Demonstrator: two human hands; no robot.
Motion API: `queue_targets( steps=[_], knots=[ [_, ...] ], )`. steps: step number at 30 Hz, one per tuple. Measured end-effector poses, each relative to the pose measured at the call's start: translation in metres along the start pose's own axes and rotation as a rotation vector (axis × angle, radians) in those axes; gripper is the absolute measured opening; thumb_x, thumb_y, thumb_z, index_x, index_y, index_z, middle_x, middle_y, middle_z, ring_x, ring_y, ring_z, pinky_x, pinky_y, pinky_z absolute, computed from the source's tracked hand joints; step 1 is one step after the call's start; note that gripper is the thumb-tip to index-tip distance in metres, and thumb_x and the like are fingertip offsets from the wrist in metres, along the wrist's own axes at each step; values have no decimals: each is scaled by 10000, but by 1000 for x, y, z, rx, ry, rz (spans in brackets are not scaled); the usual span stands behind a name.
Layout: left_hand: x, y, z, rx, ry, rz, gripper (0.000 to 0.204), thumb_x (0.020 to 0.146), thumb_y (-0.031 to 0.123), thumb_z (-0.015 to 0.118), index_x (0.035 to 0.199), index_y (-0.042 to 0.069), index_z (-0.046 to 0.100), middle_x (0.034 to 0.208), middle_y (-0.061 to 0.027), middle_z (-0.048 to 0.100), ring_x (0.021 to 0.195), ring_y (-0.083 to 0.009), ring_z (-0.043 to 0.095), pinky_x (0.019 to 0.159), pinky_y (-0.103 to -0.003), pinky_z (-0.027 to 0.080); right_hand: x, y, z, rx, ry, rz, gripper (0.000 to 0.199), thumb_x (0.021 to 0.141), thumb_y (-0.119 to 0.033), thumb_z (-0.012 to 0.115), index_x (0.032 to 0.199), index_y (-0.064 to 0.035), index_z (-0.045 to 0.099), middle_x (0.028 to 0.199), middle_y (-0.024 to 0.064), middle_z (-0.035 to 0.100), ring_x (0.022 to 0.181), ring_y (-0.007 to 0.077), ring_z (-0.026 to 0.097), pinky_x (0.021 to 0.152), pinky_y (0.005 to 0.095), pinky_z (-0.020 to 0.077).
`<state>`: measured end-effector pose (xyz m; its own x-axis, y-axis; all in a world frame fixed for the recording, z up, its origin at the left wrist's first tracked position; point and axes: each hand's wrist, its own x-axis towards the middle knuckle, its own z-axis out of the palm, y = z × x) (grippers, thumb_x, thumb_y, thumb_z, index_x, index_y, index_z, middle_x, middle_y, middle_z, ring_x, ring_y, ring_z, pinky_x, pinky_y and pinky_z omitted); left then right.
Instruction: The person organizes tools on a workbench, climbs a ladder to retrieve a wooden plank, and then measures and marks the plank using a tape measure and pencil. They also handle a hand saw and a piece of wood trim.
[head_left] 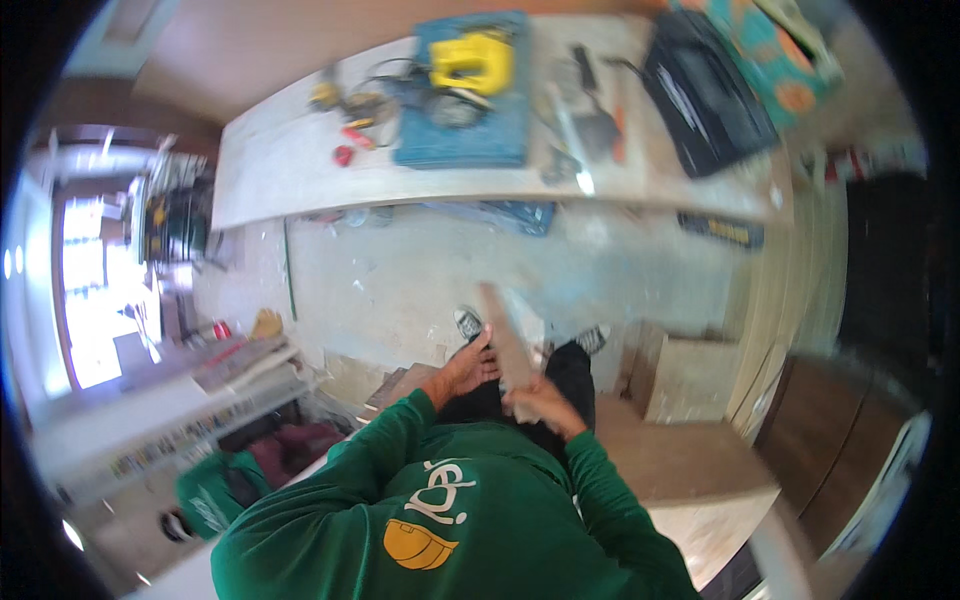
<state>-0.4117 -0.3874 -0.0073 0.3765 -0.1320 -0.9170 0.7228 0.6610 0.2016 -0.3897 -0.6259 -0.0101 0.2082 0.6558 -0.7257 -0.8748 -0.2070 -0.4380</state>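
Fingers of the right hand (546, 402) wrapped round the near end of a wooden strip (510, 345), aslant between both hands; left hand (468, 370) at its left edge, can't tell whether gripping. Floor (400, 270) pale, scuffed. Whitish bench (260, 185) beyond: yellow power tool (495, 65) on blue case (485, 145); bright window (92, 335) far left.

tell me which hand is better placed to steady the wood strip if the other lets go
Probably the right hand: it grips the wood strip at the near end, while the left hand looks looser along its left side.
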Motion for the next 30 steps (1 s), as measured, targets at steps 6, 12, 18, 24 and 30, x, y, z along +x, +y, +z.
queue_targets(
  steps=[6,12,18,24,30],
  knots=[
    [-27,27,-123,-635,-77,496,470,1051,525,606,1308,138,531,1178,-104,643,1002,-349,677,905,-535,595,40,-73,126,-674,-70,2,559,916,-477,791,1161,4,644,1081,99,675,949,212,650,830,368,550],
    [-111,102,-322,-949,286,742,518,1048,566,590,1235,83,570,1084,-125,641,870,-349,679,790,-531,608,105,-62,149,-35,283,71,376,1068,-416,590,1152,-53,640,770,19,595,658,153,580,594,312,463],
    [-211,168,-448,-1009,420,932,562,1069,601,512,1312,95,547,1130,-126,645,920,-342,666,875,-535,598,112,-168,249,-33,262,-300,411,1075,-478,564,1086,-72,627,722,1,556,589,155,559,549,321,461],
    [-271,209,-483,-969,358,1140,686,1089,673,336,1413,95,513,1108,-151,675,893,-318,691,832,-476,596,167,-222,289,-278,325,-287,370,1079,-437,577,1086,-71,633,711,-7,535,593,121,527,543,309,436],
    [-290,259,-522,-821,605,1091,715,1085,688,339,1421,86,527,1097,-133,700,882,-258,696,787,-401,585,320,-278,317,-1330,183,-407,446,1010,-410,690,1188,-11,602,805,60,611,734,182,606,686,351,500]
  ],
)
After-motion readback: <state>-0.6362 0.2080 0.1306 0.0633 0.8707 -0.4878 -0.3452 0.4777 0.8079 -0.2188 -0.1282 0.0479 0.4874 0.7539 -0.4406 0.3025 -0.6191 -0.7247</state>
